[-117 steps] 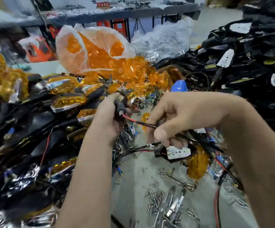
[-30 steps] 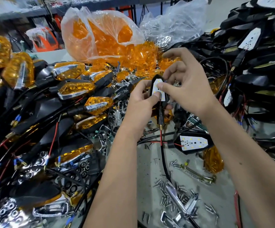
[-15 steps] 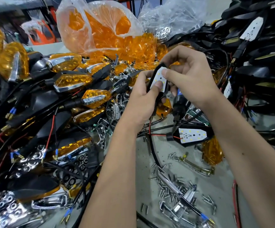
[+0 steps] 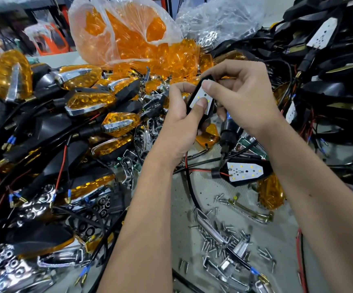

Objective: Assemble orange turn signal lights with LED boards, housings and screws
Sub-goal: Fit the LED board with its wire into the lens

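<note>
Both my hands hold a black turn signal housing with a white LED board [image 4: 197,98] in it, raised above the bench. My left hand [image 4: 181,121] grips the housing from below, its thumb pressing the board. My right hand [image 4: 241,92] grips the housing's top, thumb on the board's upper end. Red and black wires [image 4: 187,166] hang from it. A second black housing with a white LED board [image 4: 245,171] lies on the bench to the right. Loose screws [image 4: 215,240] lie scattered lower down.
Finished orange lights with chrome trim [image 4: 89,102] pile up at the left. A plastic bag of orange lenses [image 4: 124,37] stands at the back. Black housings with wires [image 4: 329,60] heap at the right. A black cylindrical tool [image 4: 228,132] lies under my right hand. Chrome trims [image 4: 209,229] lie among the screws.
Both hands stay on the housing, which has tilted slightly. My left thumb has slid further onto the board, and my right thumb now presses its upper end.
</note>
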